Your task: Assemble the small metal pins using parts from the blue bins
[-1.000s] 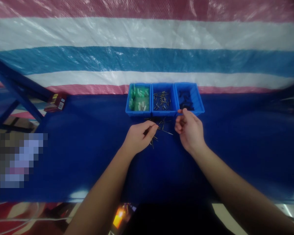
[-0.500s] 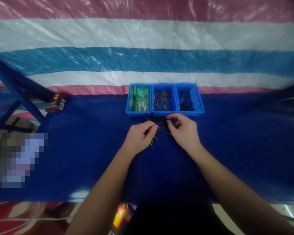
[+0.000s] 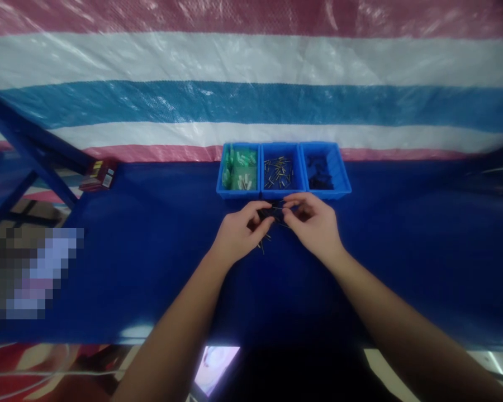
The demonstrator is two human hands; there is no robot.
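Observation:
My right hand (image 3: 316,226) pinches a thin metal pin (image 3: 278,208) between thumb and fingers, the pin pointing left. Facing it, my left hand (image 3: 241,231) has thumb and forefinger parted around the pin's left end; whether they touch it I cannot make out. Under and between the hands lie several loose thin pins (image 3: 262,244) on the blue table, partly hidden by the fingers. Just beyond is a middle blue bin (image 3: 280,194) with many dark and brass-coloured pins in it.
Left of the middle bin, a blue bin (image 3: 237,194) holds green bags and small whitish pieces. A right-hand bin (image 3: 343,181) contains dark pieces. A red box (image 3: 99,174) sits at the table's far left, near a blue frame (image 3: 46,170). Striped sheeting (image 3: 251,103) hangs behind. Below the table edge, a lit screen (image 3: 216,365) shows.
My left thumb and forefinger have moved from a closed pinch to apart. The right hand has shifted slightly left, and its pin now spans the gap between the hands.

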